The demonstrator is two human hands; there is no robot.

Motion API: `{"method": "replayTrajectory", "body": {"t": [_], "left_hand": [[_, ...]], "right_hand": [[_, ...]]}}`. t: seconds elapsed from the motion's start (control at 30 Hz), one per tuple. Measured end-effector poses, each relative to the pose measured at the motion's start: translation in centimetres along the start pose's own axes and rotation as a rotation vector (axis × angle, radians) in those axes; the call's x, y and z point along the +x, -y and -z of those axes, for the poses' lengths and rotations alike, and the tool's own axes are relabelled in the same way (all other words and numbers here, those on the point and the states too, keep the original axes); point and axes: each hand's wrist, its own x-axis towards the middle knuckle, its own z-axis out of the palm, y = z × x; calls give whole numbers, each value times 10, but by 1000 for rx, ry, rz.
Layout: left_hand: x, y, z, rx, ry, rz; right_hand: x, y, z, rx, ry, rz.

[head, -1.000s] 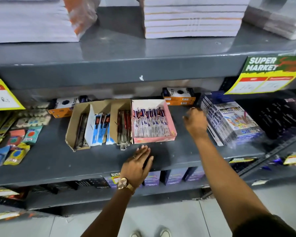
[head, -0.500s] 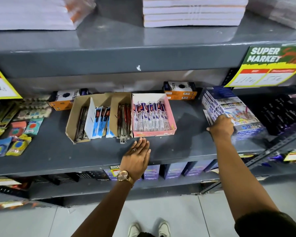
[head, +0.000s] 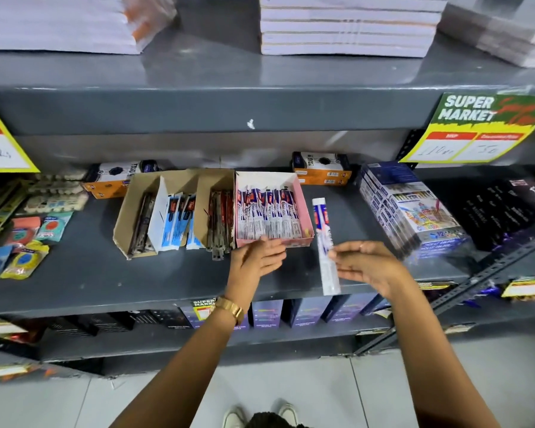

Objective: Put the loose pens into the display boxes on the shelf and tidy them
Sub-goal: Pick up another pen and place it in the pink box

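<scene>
A pink display box (head: 305, 211) full of white-and-blue packaged pens stands in the middle of the grey shelf (head: 105, 282). Left of it stand brown cardboard boxes (head: 127, 220) with dark, blue and red pens. My right hand (head: 365, 265) pinches one loose white packaged pen (head: 325, 242), held upright just right of the pink box. My left hand (head: 255, 257) hovers with fingers apart at the pink box's front edge and holds nothing.
A stack of blue colour-pencil packs (head: 414, 211) lies to the right, with black packs (head: 507, 211) beyond. Orange boxes (head: 322, 168) sit at the back. Blister packs (head: 22, 242) lie at the left. Price signs (head: 476, 128) hang from the upper shelf holding notebook stacks (head: 346, 26).
My right hand came back from the colour-pencil stack toward the middle, now holding a loose packaged pen. My left hand rose from the shelf edge to the pink box's front.
</scene>
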Motion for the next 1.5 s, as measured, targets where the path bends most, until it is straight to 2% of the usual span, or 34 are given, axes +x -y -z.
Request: {"method": "replayTrajectory", "body": {"t": [0.13, 0.2, 0.4, 0.53, 0.67, 0.73, 0.8, 0.83, 0.9, 0.97, 1.03, 1.1, 1.13, 1.23, 1.27, 1.43, 1.5], "left_hand": [[5, -9, -7, -250, 22, 312], [1, -6, -6, -261, 18, 410], [-11, 11, -1, -256, 61, 592], [-12, 11, -1, -238, 60, 582], [-10, 11, 1, -226, 7, 475], [-9, 13, 1, -218, -77, 350], [-7, 17, 5, -129, -168, 143], [-6, 21, 9, -14, -191, 11], [-3, 29, 22, 399, -173, -268], [-1, 35, 32, 830, -87, -425], [1, 35, 38, 1099, 26, -538], [4, 38, 40, 1265, 98, -695], [4, 39, 39, 1312, 131, -722], [6, 38, 40, 1318, 183, -545], [7, 40, 41, 1315, 168, -537], [6, 37, 38, 1324, 108, -692], [6, 37, 39, 1330, 102, -705]], "right_hand": [[-16, -19, -30, -3, 139, -70], [-21, -32, -41, -17, 186, -110], [-29, -58, -53, -53, 216, -201], [-30, -64, -58, -82, 177, -218], [-26, -62, -61, -112, 166, -217], [-24, -55, -59, -124, 194, -183], [-18, -39, -54, -119, 203, -122], [-14, -28, -51, -114, 184, -86], [0, -2, -46, -110, 105, 1], [19, 25, -46, -120, 28, 79], [41, 49, -52, -149, -14, 121], [64, 63, -62, -153, -38, 141], [75, 67, -67, -154, -50, 143], [105, 69, -85, -191, -106, 81], [113, 68, -91, -240, -127, 56], [141, 53, -103, -655, -229, 64], [145, 49, -106, -734, -257, 51]]}}
